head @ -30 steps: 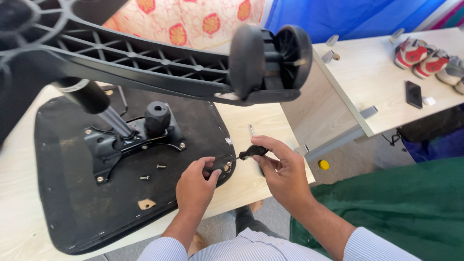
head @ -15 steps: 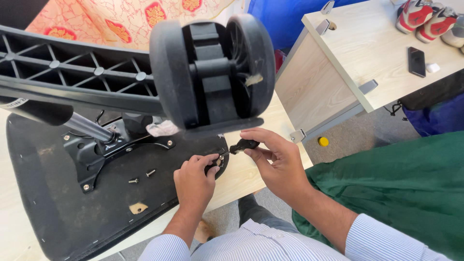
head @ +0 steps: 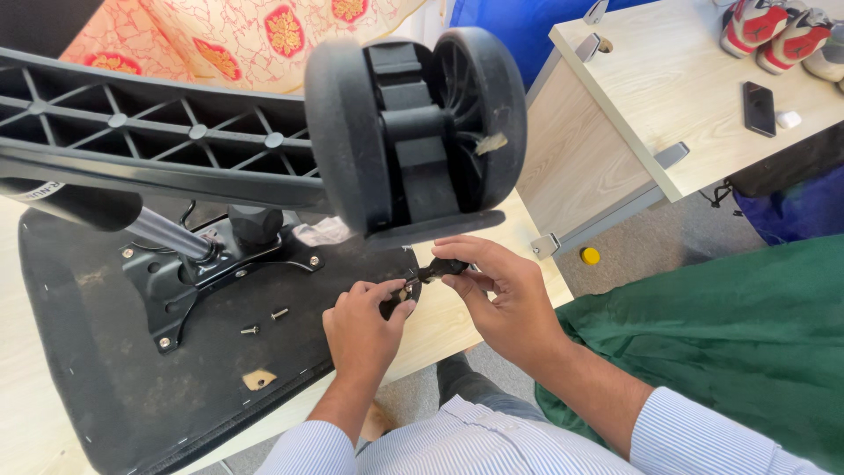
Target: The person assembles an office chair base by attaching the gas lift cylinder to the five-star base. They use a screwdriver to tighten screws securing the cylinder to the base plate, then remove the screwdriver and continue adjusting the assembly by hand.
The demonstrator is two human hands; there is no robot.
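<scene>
Black seat underside [head: 105,369]; black caster [head: 413,132]; green cloth [head: 730,352]; pale wood-grain table [head: 457,317].

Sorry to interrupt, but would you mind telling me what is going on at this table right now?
A person in a striped shirt is working on an upturned office chair seat lying on a light wooden table. The right hand holds a small black-handled screwdriver, its tip at the seat's near corner, where the left hand pinches a small fitting. Two loose screws lie on the seat underside, and a caster wheel looms close to the camera.
</scene>
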